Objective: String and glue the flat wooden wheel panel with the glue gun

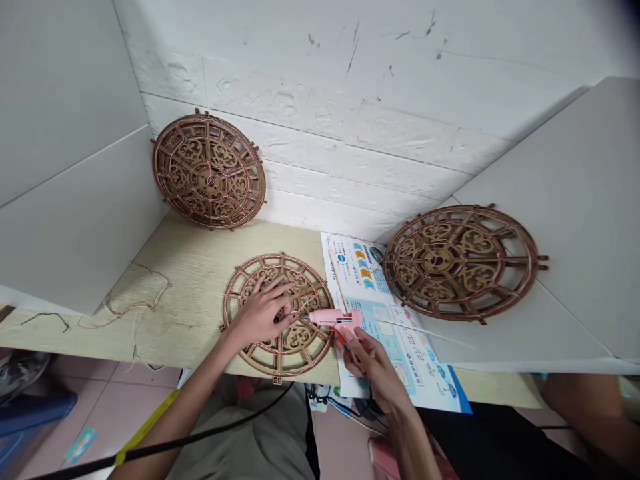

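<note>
Head view, wood-grain shelf (195,267), brick wall (320,87), left fingers (270,293) spread on fretwork wheel (295,340), right fingers (363,347) clamped on pink glue gun (333,318)

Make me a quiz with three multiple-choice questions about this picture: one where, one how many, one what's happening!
1. Where is the left hand? A) on the floor B) on the wall C) on a round brown wooden fretwork wheel
2. How many wheels show? A) two B) three C) five
3. What does the right hand do with the pink plastic hot glue gun? A) grips it B) lets it lie on the floor C) nothing

Answers: 1 C, its fingers spread on the wheel. 2 B, one by the white brick-pattern wall, one at right, one under the hand. 3 A, the gun sits in its closed fingers.
</note>
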Action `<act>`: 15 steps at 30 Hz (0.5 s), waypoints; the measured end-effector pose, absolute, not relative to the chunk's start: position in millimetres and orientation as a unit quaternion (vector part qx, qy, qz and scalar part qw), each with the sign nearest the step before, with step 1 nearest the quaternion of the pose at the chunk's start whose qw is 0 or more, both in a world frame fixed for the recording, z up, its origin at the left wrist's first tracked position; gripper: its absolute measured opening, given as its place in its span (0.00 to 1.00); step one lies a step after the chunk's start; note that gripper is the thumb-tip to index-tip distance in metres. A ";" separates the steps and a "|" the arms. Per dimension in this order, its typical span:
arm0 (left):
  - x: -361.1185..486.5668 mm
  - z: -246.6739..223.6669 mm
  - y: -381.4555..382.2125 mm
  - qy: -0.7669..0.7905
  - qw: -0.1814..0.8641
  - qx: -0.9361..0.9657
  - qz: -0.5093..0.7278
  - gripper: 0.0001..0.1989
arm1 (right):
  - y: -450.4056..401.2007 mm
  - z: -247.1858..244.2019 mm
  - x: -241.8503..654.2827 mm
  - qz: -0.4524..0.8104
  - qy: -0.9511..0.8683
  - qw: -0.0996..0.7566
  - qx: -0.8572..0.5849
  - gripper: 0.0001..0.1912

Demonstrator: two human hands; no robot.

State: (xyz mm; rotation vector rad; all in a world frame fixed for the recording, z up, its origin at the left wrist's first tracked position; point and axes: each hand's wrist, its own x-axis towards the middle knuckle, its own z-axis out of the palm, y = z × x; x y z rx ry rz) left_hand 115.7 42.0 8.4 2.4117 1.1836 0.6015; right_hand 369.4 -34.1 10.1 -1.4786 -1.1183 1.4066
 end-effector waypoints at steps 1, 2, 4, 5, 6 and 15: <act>115.7 8.0 42.1 0.422 0.191 0.860 0.213 0.06 | -34.1 10.4 369.0 0.556 -0.440 0.397 -0.582 0.32; 115.7 7.8 42.3 0.422 0.189 0.861 0.212 0.06 | -34.2 10.8 368.7 0.558 -0.438 0.399 -0.580 0.32; 115.6 7.6 42.5 0.422 0.188 0.862 0.210 0.05 | -34.2 11.3 368.4 0.562 -0.437 0.403 -0.575 0.32; 115.5 7.7 42.6 0.421 0.189 0.862 0.209 0.05 | -34.2 11.4 368.5 0.563 -0.438 0.405 -0.572 0.31; 115.4 7.9 42.7 0.421 0.190 0.862 0.208 0.05 | -34.2 11.3 368.8 0.564 -0.441 0.406 -0.569 0.31; 116.1 8.3 42.7 0.423 0.185 0.862 0.210 0.05 | -36.0 11.1 369.7 0.556 -0.452 0.413 -0.562 0.31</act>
